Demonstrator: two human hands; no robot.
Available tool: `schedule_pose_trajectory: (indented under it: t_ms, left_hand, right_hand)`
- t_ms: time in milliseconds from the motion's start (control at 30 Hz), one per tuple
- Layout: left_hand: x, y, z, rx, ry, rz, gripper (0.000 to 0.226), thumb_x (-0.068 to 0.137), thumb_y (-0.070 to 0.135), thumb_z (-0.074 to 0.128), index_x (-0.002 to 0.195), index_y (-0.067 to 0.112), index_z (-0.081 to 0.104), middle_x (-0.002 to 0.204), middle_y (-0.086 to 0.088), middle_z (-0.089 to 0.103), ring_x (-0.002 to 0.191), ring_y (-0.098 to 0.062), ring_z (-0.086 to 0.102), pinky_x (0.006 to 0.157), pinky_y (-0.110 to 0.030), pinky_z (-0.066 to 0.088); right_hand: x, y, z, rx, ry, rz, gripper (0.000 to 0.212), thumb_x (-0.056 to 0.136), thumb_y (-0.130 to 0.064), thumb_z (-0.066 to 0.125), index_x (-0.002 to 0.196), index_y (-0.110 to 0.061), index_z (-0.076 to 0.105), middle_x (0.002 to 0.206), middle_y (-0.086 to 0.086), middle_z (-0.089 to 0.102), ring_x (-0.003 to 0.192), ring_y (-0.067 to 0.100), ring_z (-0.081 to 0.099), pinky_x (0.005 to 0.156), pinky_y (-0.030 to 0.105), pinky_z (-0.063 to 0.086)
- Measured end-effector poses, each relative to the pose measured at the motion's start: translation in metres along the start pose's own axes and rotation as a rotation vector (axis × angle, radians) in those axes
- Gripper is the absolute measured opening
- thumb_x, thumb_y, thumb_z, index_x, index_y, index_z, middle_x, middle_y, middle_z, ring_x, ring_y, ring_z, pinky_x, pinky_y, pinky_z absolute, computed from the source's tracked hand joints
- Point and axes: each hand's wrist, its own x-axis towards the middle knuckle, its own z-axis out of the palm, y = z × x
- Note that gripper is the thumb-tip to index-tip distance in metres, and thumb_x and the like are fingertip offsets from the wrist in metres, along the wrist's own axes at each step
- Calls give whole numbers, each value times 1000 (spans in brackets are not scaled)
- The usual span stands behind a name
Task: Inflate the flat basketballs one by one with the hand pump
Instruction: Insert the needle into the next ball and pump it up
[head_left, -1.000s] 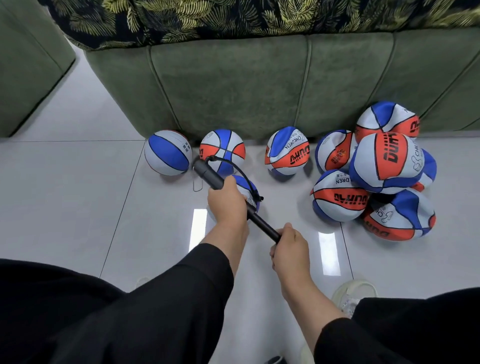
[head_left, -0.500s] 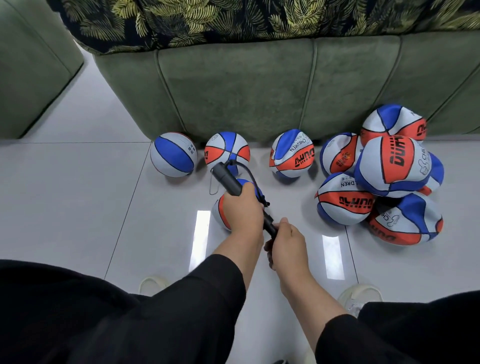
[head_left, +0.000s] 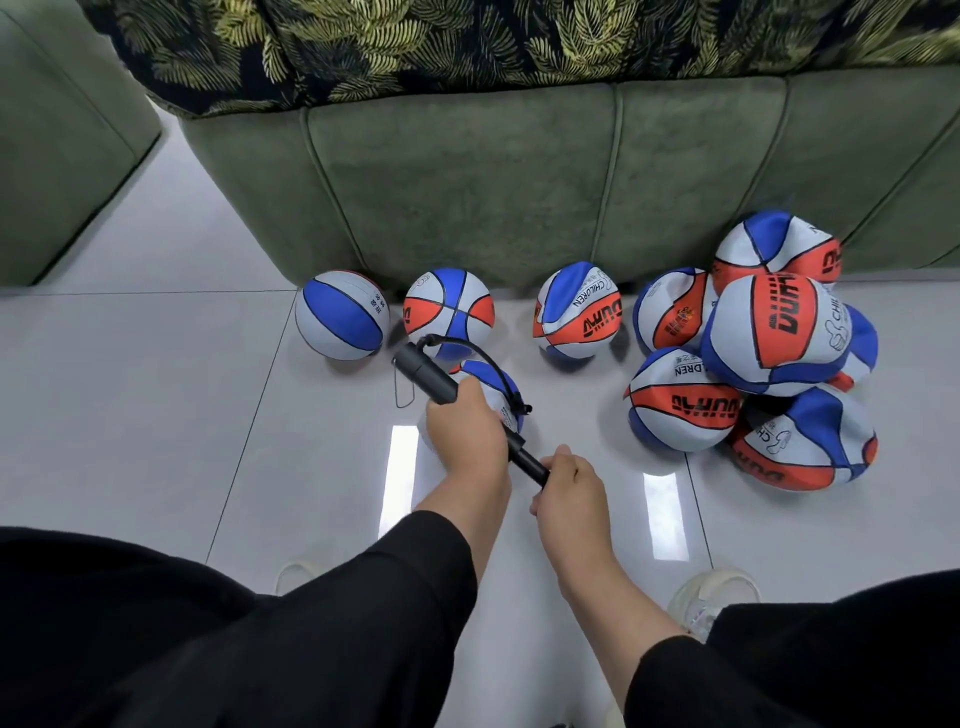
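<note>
A black hand pump (head_left: 426, 374) lies slantwise above the floor. My left hand (head_left: 465, 431) grips its barrel; my right hand (head_left: 569, 486) grips the handle at the near end, with a short length of rod showing between the two. A thin black hose loops from the pump's far end to a blue, white and orange basketball (head_left: 493, 387), which sits under my left hand and is mostly hidden. Three rounder balls (head_left: 342, 314) stand in a row by the sofa. A heap of several crumpled flat balls (head_left: 774, 332) lies at the right.
A green sofa (head_left: 519, 171) with a leaf-print throw runs across the back, and another green seat (head_left: 47, 135) is at the far left. The floor is glossy white tile (head_left: 130, 415). My shoes (head_left: 711, 597) and black-clad knees fill the bottom.
My right hand pushed the handle in toward my left hand, then drew it partly out again. The view shifted slightly.
</note>
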Motion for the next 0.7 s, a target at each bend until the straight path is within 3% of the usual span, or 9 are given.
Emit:
schedule_pose_trajectory:
  t_ms: [100,200,367,467,600,700]
  left_hand:
    - [-9,-6,1,0,-37,60,5,83,24,56,82,19,57,67,-7,53,54,-23,52,59,-36,51]
    - [-10,-10,0,7,-37,68,3,86,20,56,85,18,58,69,-10,55,55,-24,51,57,-34,50]
    - [-4,3,3,-21,-74,-11,13,82,29,60,90,18,60,68,-8,54,58,-28,52,57,-35,52]
    - [7,19,2,-4,-27,5,12,93,27,60,103,19,63,71,-3,55,50,-14,53,47,-24,47]
    - [18,24,1,-10,0,24,23,94,27,57,113,15,62,78,-5,55,59,-15,54,58,-30,48]
    - [9,11,0,26,5,28,15,94,29,57,104,20,62,78,-8,60,59,-19,56,58,-32,49]
  right_hand:
    - [-2,-8,4,1,-16,-22,39,109,-40,29,103,-16,59,90,9,68,82,25,62,70,34,44]
    - [-1,-9,7,1,-21,-31,41,109,-40,29,105,-13,60,94,8,68,84,25,62,70,33,44]
    - [-1,-8,-2,80,-64,31,39,109,-37,31,97,-16,61,71,10,63,61,23,52,63,36,41]
    - [1,2,-15,81,-25,64,40,109,-37,31,97,-16,64,60,9,61,56,23,49,60,35,39]
    - [-1,13,-19,71,-21,91,41,110,-36,31,97,-15,64,57,8,61,54,23,49,60,34,39]
    - [1,14,-13,46,-17,86,42,110,-36,29,98,-16,64,60,8,63,58,24,53,65,36,42]
